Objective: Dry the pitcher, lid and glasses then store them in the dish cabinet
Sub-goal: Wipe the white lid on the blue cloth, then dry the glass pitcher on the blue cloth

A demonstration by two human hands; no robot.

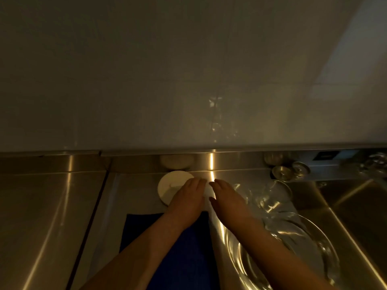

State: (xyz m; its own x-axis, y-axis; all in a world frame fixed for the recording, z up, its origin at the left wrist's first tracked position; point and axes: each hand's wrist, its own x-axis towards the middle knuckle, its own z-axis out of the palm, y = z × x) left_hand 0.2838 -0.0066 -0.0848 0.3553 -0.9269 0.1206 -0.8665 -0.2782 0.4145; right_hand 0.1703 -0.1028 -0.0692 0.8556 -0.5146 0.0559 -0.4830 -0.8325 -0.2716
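A round white lid (170,185) lies on the steel counter near the back wall. My left hand (188,198) rests flat over its right part, fingers stretched forward. My right hand (227,196) hovers just to the right with fingers straight, and a sliver of white shows between the two hands. A clear glass pitcher (297,245) stands at the lower right, partly behind my right forearm. Clear glasses (272,198) stand behind it, hard to tell apart in the dim light. A dark blue towel (167,250) is spread under my left forearm.
A steel sink basin (356,210) opens at the right. Small shiny metal pieces (282,171) sit on the back ledge, with more glassware (374,164) at the far right. A tiled wall (188,80) rises behind the counter. Bare steel counter (48,206) extends left.
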